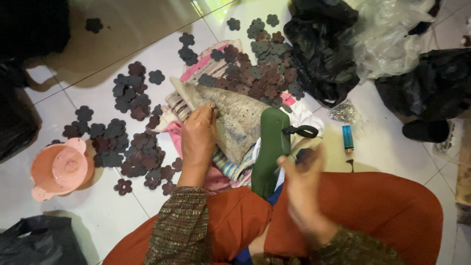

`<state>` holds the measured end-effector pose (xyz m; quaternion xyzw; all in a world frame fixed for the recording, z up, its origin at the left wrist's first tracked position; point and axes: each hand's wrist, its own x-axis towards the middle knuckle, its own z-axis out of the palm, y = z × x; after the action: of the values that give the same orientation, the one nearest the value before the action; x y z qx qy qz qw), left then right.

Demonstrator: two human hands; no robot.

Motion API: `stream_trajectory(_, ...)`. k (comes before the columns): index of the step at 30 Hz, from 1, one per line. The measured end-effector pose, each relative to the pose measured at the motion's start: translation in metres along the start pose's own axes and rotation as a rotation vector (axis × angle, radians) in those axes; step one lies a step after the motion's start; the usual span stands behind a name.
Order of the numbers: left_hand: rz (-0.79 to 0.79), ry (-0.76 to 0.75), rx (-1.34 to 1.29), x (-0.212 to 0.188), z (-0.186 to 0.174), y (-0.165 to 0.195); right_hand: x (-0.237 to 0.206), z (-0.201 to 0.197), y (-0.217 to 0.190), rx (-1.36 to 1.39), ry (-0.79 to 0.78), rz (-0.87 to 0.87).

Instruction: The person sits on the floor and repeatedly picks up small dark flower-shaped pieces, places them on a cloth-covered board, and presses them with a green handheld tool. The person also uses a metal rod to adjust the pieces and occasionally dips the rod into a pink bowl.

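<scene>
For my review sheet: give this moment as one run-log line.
left hand: pressing on grey cone-shaped piece | right hand: blurred, grip unclear, beside green sandal | floor: dark flower-shaped cutouts, pink lid, blue lighter

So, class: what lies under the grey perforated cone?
Under the cone show striped cloth and pink cloth; the left hand rests on it. The tiles beneath are covered.

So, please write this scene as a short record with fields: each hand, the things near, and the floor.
left hand: left hand rests on a grey perforated cone-shaped piece
right hand: right hand, blurred, holds something small and dark
beside: green flat piece, blue lighter
floor: dark flower-shaped cutouts scattered on white tiles, pink lid, black bags
</scene>
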<state>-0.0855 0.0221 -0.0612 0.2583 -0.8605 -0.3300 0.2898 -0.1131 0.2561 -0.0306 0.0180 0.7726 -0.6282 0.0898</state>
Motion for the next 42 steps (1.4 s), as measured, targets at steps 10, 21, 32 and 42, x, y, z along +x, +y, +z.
stream_trajectory(10,0.02,0.019,-0.072,0.001,0.001,0.009,-0.011,0.046,0.068,-0.581,0.123,-0.007)
stream_trajectory(21,0.002,0.029,-0.137,0.013,-0.002,0.011,-0.011,0.012,-0.006,-0.297,-0.129,-0.189)
stream_trajectory(32,-0.023,0.037,-0.094,0.02,-0.01,0.018,0.003,0.02,-0.158,-0.195,-0.31,-0.716)
stream_trajectory(42,-0.08,-0.05,-0.101,0.019,-0.009,0.014,0.021,0.054,-0.098,-0.624,-0.53,-0.405)
